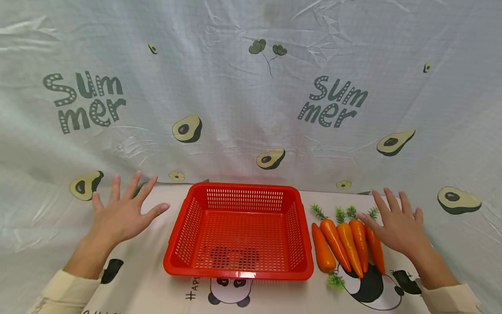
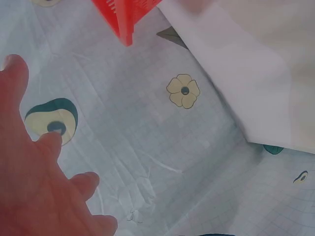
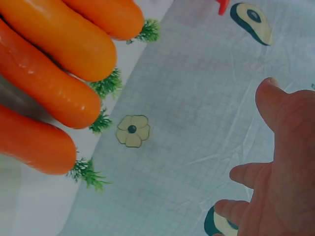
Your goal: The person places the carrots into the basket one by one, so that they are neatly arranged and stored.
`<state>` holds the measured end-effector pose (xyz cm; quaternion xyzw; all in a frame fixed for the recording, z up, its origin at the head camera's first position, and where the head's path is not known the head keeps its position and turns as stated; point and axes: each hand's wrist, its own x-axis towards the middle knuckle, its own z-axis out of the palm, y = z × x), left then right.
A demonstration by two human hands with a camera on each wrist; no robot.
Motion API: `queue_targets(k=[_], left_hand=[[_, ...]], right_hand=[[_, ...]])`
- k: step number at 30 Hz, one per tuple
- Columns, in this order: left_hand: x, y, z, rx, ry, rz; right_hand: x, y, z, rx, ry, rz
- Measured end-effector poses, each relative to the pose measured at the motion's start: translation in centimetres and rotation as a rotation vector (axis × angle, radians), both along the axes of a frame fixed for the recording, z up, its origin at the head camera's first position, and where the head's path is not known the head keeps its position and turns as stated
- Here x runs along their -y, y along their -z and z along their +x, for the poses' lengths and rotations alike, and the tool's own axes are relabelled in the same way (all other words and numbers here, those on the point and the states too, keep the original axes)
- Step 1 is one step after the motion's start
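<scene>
A red plastic basket (image 1: 239, 275) with slotted walls stands in the middle of the table, nothing in it. To its right lie several orange carrots (image 1: 347, 244) with green leafy tops; the leftmost one points its leaves toward the near edge. My left hand (image 1: 122, 214) hovers left of the basket, fingers spread, holding nothing. Above the right end of the carrots is my right hand (image 1: 401, 226), also spread and holding nothing; its thumb overlaps the rightmost carrot in the head view. In the right wrist view the carrots (image 3: 54, 64) appear apart from the hand (image 3: 290, 157).
A pale table cover (image 1: 145, 279) with panda prints lies under everything. Behind the table hangs a whitish cloth (image 1: 235, 96) printed with avocados and lettering. One corner of the basket (image 2: 125, 24) shows at the top of the left wrist view.
</scene>
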<state>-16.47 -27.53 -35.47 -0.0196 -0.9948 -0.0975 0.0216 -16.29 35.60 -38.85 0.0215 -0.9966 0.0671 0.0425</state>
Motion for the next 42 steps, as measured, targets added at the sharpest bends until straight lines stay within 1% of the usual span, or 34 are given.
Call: queue_targets(k=[7, 14, 19, 24, 27, 35, 42], left_hand=[[-0.2, 0.3, -0.1, -0.025, -0.001, -0.007], [-0.1, 0.8, -0.2, -0.029, -0.006, -0.012], [-0.1, 1.0, -0.2, -0.036, -0.008, -0.007], [-0.2, 1.3, -0.1, -0.024, -0.016, -0.009], [-0.4, 1.5, -0.1, -0.018, -0.016, -0.014], [-0.6, 2.5, -0.1, -0.017, -0.003, -0.006], [-0.9, 3.2, -0.1, 0.002, -0.011, -0.006]], right_hand=[[-0.3, 0.4, 0.4, 0.007, 0.015, 0.011], [-0.6, 0.9, 0.7, -0.005, 0.037, 0.011], [-0.8, 1.1, 0.9, 0.004, 0.049, 0.007], [-1.1, 1.3, 1.1, 0.025, 0.056, 0.006], [-1.5, 1.6, 1.2, 0.022, 0.066, 0.003], [-2.1, 2.7, 1.6, 0.015, 0.067, -0.011], [-2.2, 3.2, 1.8, 0.04, 0.071, -0.015]])
